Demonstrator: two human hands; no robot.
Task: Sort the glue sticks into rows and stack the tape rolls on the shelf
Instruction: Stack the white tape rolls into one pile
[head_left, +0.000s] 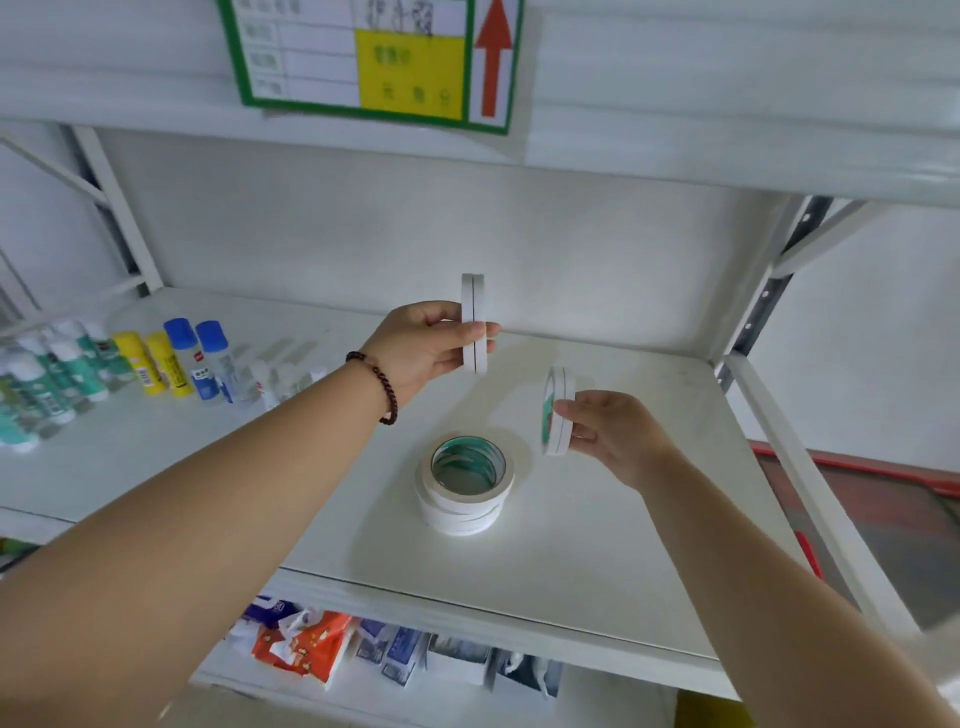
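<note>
White shelf (597, 519) bears rowed glue sticks (156, 358) and a started tape stack (465, 486); left hand (421, 348) and right hand (608, 434) each pinch two rolls, unstacked.

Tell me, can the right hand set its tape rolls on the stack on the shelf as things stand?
Probably yes. The right hand holds its tape rolls on edge just beside the stack, whose top is bare, with nothing between them. The left hand holds its own rolls farther back.
</note>
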